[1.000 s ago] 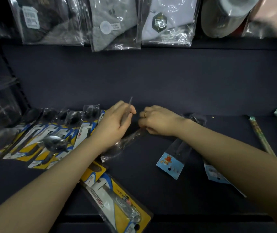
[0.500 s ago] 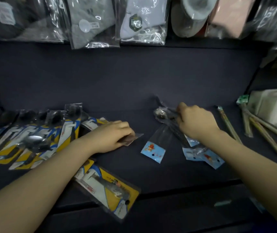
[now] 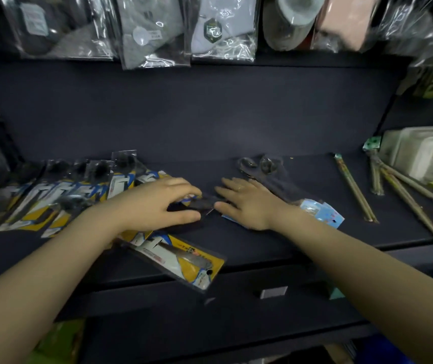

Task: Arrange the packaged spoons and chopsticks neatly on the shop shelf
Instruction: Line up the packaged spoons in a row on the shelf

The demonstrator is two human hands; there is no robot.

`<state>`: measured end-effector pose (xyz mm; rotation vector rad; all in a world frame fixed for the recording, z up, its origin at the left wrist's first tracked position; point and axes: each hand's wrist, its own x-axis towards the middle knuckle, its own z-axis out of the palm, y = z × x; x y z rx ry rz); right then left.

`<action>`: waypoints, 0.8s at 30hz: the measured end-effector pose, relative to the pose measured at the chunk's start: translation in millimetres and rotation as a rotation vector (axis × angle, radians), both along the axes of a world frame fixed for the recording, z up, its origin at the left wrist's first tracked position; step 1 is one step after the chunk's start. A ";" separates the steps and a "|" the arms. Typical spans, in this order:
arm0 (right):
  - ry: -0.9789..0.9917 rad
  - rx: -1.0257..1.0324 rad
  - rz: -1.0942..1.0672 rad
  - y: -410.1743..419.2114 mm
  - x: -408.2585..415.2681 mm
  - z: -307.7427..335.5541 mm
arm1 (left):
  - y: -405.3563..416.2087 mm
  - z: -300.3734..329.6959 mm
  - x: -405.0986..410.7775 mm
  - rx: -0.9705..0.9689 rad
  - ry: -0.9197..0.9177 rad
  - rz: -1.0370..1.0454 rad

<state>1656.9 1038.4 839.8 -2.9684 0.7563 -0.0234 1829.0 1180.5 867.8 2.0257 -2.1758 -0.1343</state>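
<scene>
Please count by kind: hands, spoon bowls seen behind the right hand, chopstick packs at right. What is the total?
Hands: 2, left hand pinching a clear pack, right hand flat
Spoon bowls: 2
Chopstick packs: 4
Total: 8

No lettering can be read for certain. A dark hexagonal badge (image 3: 212, 30) on the white bagged garment (image 3: 224, 27) above the shelf (image 3: 262, 240) bears pale marks, perhaps letters. Left of that badge, a round white sticker (image 3: 141, 36) on the grey bagged garment (image 3: 148, 30) is blurred.
</scene>
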 end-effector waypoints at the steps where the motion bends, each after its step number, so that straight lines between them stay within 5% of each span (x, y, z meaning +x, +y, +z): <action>1: 0.042 0.060 -0.018 -2.4 2.7 -1.9 | 9.4 -1.3 1.6 0.005 0.002 0.024; 7: 0.060 0.201 -0.066 -31.1 -17.8 -0.6 | 37.8 -22.2 7.0 0.118 0.026 0.088; 11: -0.364 0.558 -0.114 -26.6 -4.1 14.2 | 31.7 -30.7 2.0 0.101 0.078 0.078; 13: -0.486 0.458 -0.018 -17.8 16.7 19.9 | 28.9 -29.5 -3.3 0.035 0.131 0.066; 18: -0.188 0.191 0.403 17.6 84.5 15.4 | 42.8 -22.1 -7.2 -0.203 -0.018 0.100; 24: 0.107 -0.083 0.646 27.2 119.0 3.4 | 88.6 -26.2 -3.9 -0.360 -0.039 0.487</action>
